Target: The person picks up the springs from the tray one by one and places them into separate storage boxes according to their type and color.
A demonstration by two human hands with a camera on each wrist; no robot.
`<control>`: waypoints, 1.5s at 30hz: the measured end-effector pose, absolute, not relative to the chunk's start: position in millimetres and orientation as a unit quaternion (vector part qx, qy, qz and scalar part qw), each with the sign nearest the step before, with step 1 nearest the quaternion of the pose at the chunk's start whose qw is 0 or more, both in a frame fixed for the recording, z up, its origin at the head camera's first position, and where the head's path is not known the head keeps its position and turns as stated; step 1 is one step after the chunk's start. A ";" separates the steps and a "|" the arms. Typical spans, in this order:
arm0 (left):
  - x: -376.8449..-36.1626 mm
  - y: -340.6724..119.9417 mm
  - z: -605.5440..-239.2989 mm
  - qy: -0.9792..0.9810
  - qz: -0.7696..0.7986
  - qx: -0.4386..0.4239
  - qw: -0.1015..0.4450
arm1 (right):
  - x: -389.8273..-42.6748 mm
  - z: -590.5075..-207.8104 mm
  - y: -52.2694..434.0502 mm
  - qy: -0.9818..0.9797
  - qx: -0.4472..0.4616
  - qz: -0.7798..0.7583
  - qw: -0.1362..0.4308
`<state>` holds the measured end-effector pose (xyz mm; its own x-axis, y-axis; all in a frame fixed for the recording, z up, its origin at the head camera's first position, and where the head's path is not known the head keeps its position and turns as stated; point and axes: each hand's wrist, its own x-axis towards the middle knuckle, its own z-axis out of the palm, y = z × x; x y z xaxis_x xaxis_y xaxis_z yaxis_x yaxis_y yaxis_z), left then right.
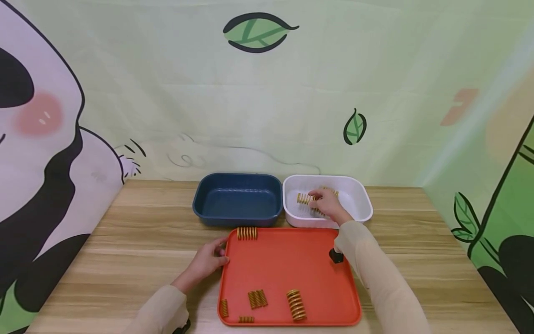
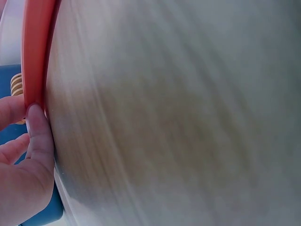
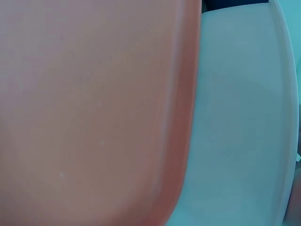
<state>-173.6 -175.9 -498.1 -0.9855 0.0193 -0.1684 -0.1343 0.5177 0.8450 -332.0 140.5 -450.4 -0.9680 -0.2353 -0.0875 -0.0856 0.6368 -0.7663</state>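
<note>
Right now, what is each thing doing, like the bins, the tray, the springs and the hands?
Blue bin: holds nothing.
White bin: holds gold springs.
Red tray: flat on the table, five springs lying on it.
Left hand: touching the tray's left rim.
Right hand: inside the white bin, on the springs; grip unclear.
</note>
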 end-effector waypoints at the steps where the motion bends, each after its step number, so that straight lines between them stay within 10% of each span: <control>1: -173.3 -176.0 -497.9 0.867 0.490 -0.033 0.079 | -333.7 -451.9 140.6 0.900 -0.089 -0.419 0.081; 45: -170.6 -175.6 -498.1 0.865 0.495 -0.031 0.076 | -335.8 -459.6 142.2 0.899 -0.084 -0.401 0.156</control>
